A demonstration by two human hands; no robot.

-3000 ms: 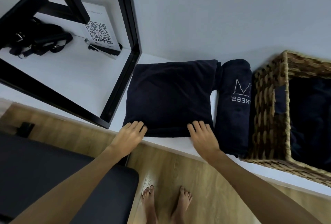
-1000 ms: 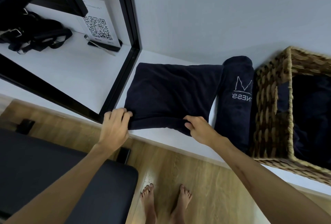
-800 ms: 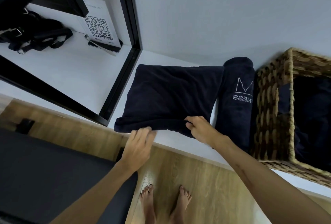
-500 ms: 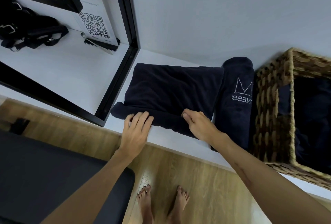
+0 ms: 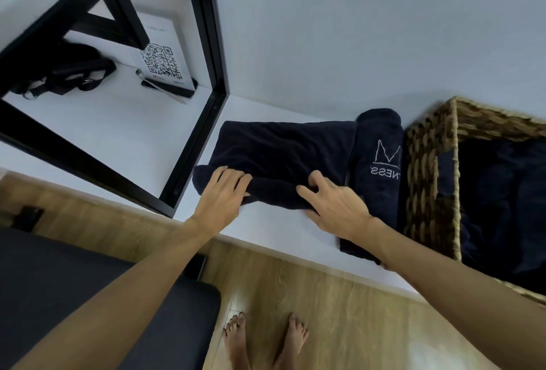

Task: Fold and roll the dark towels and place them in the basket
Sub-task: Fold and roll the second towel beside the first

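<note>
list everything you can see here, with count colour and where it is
towel being rolled: 1, dark navy, on the white shelf, near edge rolled up
rolled towel: 1, dark navy with white logo, between the first towel and the basket
basket: 1, brown wicker, right, dark cloth inside
QR sign: 1, white, back left
straps: black bundle, far left
black frame: 1, left
bench: 1, black, lower left
left hand: on the roll
right hand: on the roll
feet: 2, bare, wooden floor

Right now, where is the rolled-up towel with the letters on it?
The rolled towel lies on the white shelf, right of centre, between the towel being rolled and the wicker basket.
</note>
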